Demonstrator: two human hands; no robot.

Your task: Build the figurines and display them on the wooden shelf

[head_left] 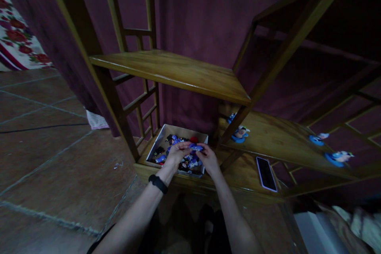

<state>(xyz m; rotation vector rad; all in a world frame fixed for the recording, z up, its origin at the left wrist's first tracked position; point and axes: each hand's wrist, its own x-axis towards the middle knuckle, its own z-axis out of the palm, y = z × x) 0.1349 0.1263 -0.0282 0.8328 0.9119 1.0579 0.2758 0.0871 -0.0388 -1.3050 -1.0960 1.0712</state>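
Both my hands meet above an open cardboard box point(202, 139) on the bottom board of a wooden shelf. Between them is a small blue-purple figurine point(196, 148). The fingers of my left hand point(178, 152) close on its left end, and my right hand point(208, 158) grips its right side. Below, several small figurines point(160, 158) in blue, black and red lie jumbled in the box. My hands hide part of them. A black band point(158, 183) circles my left wrist.
A wooden shelf board point(172, 72) spans above the box, with a slanting post point(268, 69) to the right. Figurines on blue bases point(239, 136) stand on the right-hand shelf point(270, 129). A phone point(266, 174) lies on the lower board. Purple curtain point(193, 16) hangs behind.
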